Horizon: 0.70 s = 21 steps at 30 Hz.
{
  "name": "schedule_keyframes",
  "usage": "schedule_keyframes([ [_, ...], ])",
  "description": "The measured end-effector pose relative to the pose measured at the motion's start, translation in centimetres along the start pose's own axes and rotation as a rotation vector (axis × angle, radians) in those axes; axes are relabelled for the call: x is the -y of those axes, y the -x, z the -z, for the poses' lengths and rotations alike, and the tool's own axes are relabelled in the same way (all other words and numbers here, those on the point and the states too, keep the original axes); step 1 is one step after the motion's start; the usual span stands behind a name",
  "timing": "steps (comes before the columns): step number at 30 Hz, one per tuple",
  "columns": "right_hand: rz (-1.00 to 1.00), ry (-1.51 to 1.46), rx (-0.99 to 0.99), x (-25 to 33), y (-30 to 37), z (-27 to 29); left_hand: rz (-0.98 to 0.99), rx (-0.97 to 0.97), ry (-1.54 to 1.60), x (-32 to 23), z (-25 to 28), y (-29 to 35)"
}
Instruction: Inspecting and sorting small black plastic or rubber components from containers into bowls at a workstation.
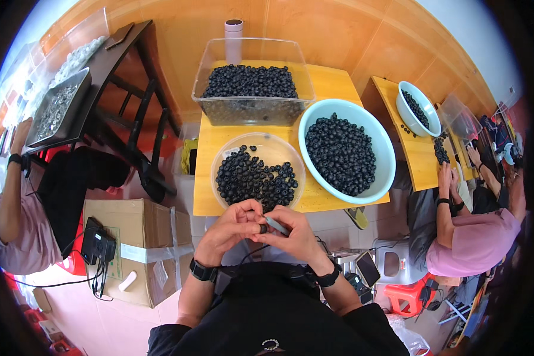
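Observation:
My left hand (226,230) pinches a small black round part (263,228) between thumb and fingers. In my right hand (296,238) is a slim grey-blue tool (276,225), its tip close to the part; the tip itself is too small to make out. Both hands meet just over the near edge of the yellow table (204,178). Right beyond them sits a shallow round translucent tray (221,155) with many similar black parts, some showing holes. A light-blue basin (390,157) heaped with black parts stands to its right.
A clear rectangular bin (252,113) of black parts and a pink bottle (234,44) stand at the back. A cardboard box (154,237) is at my left. Co-workers sit on both sides; the right one (471,243) works at another yellow table (391,98).

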State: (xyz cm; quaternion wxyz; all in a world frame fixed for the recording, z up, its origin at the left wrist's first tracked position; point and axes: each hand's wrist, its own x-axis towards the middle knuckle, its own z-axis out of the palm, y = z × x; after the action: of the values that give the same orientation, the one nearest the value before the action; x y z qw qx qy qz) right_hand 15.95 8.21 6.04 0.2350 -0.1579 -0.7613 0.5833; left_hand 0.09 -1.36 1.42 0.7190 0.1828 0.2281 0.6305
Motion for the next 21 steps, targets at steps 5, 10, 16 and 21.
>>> schedule_keyframes([
  [5,-0.228,0.046,0.005,-1.2,0.7,1.8,0.031,-0.225,-0.186,0.7,-0.7,-0.4],
  [10,-0.093,0.153,-0.330,-3.4,-1.0,7.8,-0.108,-0.483,-0.523,0.2,2.6,0.1],
  [16,-0.071,0.105,-0.667,-1.9,-2.7,10.7,-0.436,-0.841,-0.826,-2.3,4.3,0.0],
  [21,-0.124,0.143,-0.628,-5.0,-0.6,9.5,-0.414,-0.851,-1.068,-2.8,4.7,-1.8],
])
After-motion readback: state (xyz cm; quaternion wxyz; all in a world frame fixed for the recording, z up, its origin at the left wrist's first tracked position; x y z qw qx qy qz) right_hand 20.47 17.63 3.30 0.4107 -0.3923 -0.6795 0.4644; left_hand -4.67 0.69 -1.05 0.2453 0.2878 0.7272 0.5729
